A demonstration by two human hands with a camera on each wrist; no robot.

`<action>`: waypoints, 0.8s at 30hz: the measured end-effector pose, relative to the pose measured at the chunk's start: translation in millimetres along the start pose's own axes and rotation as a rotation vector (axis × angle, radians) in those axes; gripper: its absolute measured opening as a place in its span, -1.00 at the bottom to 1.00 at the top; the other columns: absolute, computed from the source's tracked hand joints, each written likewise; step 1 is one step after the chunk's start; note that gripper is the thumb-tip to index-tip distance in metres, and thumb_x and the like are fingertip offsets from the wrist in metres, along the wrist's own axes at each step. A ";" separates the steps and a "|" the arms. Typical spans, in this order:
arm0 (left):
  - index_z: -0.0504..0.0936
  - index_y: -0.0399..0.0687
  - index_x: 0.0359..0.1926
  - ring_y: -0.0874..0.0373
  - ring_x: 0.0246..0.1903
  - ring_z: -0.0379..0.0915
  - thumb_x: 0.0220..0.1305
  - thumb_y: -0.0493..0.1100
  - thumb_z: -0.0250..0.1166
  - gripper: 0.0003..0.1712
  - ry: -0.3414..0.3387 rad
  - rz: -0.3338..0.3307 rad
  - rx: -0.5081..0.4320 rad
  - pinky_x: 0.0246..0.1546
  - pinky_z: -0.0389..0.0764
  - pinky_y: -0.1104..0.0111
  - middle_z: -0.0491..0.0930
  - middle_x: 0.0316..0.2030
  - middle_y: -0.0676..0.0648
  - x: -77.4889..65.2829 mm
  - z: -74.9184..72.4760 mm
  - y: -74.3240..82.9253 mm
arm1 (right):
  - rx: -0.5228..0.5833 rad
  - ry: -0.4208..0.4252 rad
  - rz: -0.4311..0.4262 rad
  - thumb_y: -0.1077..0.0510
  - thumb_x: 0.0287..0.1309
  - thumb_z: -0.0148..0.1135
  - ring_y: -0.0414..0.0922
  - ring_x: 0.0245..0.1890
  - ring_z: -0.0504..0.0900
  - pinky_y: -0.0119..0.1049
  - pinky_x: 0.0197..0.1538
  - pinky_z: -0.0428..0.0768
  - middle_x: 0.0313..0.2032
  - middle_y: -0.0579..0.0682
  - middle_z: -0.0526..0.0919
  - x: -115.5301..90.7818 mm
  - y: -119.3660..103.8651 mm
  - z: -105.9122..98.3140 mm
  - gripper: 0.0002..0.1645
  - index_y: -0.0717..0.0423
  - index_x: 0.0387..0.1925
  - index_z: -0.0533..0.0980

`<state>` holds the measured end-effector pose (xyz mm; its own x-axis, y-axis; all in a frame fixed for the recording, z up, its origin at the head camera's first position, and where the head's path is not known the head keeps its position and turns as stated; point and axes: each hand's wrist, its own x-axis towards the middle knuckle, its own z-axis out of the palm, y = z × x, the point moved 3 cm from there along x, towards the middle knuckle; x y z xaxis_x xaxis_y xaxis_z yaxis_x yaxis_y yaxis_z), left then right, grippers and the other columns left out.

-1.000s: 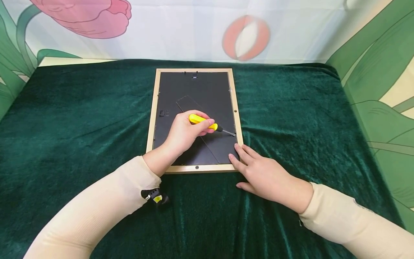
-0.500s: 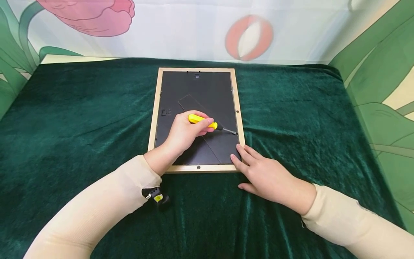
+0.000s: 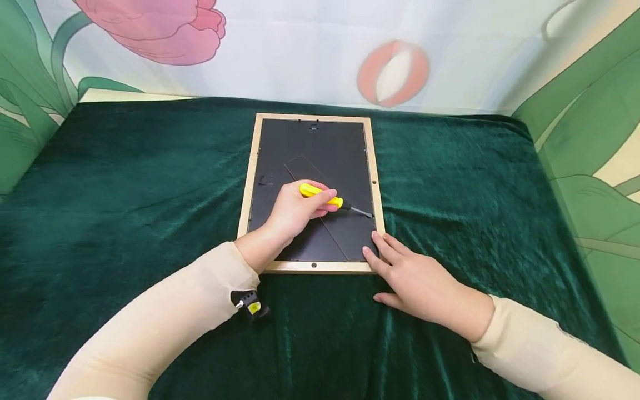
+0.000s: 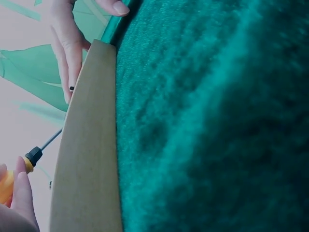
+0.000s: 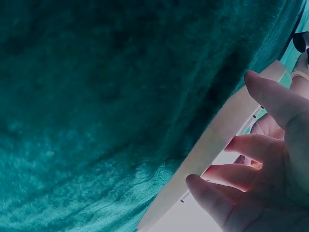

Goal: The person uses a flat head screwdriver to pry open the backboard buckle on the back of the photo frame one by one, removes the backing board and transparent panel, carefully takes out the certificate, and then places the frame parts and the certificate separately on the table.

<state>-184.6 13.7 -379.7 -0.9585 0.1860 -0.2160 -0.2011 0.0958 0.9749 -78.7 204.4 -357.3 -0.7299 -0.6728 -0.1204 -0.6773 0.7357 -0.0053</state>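
Note:
A picture frame with a pale wooden border (image 3: pixel 245 208) and a black backing board (image 3: pixel 320 139) lies face down on the cloth. My left hand (image 3: pixel 292 211) grips a screwdriver with a yellow handle (image 3: pixel 311 190), seen also in the left wrist view as a yellow handle (image 4: pixel 7 186) with a black collar. Its metal shaft (image 3: pixel 361 211) points right, the tip at the board's right edge beside a small dark tab. My right hand (image 3: pixel 420 280) rests on the frame's lower right corner, fingers spread; in the right wrist view its fingers (image 5: pixel 236 176) lie over the wooden edge.
Dark green velvet cloth (image 3: pixel 190 161) with folds covers the table. Behind it hangs a white backdrop (image 3: pixel 290 55) with a pink flower and green leaves. A diagonal strut (image 3: pixel 332 239) lies flat on the backing, and a dark wrist device (image 3: pixel 250 305) sits at the left cuff.
The head view has shifted a little, so everything appears slightly lower and to the right. The left hand keeps its hold on the screwdriver, its tip at the same edge; the right hand stays on the corner.

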 end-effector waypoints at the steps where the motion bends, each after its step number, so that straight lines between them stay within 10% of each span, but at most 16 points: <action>1: 0.58 -0.25 -0.16 0.11 -0.32 0.65 0.15 -0.20 0.34 -0.73 0.002 0.004 -0.003 -0.22 0.59 0.39 0.67 -0.28 -0.15 -0.3 0.7 0.4 | -0.003 0.008 -0.006 -0.10 -0.13 0.46 0.16 0.21 0.34 -0.16 -0.23 0.63 0.23 0.28 0.33 0.0 -0.2 -0.4 -0.12 0.25 0.20 0.40; 9: 0.57 -0.25 -0.18 0.14 -0.38 0.66 0.16 -0.19 0.33 -0.74 -0.001 0.095 0.071 -0.27 0.60 0.41 0.68 -0.33 -0.14 -2.5 8.6 13.1 | -0.036 0.088 -0.048 0.34 -0.11 0.39 0.12 0.14 0.44 -0.21 -0.43 0.60 0.14 0.26 0.45 2.9 0.3 -5.1 -0.39 0.19 0.09 0.51; 17: 0.57 -0.25 -0.12 0.09 -0.31 0.65 0.16 -0.20 0.33 -0.71 0.020 -0.074 -0.150 -0.24 0.59 0.40 0.67 -0.26 -0.17 0.7 3.1 -4.5 | -0.016 0.088 -0.044 0.42 -0.08 0.34 0.12 0.15 0.43 -0.16 -0.34 0.62 0.16 0.26 0.43 3.5 0.0 -3.0 -0.39 0.18 0.10 0.50; 24: 0.58 -0.21 -0.21 0.24 -0.45 0.63 0.17 -0.19 0.33 -0.78 0.021 0.233 0.191 -0.31 0.58 0.50 0.66 -0.37 -0.08 -12.7 21.0 22.6 | 0.037 0.086 -0.055 0.35 -0.10 0.39 0.13 0.18 0.39 -0.14 -0.23 0.61 0.18 0.27 0.40 1.1 2.1 0.0 -0.36 0.18 0.13 0.48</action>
<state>-172.7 34.1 -356.1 -0.9788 0.2044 0.0155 0.0645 0.2352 0.9698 -80.9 205.2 -357.5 -0.6977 -0.7156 -0.0337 -0.7141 0.6985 -0.0469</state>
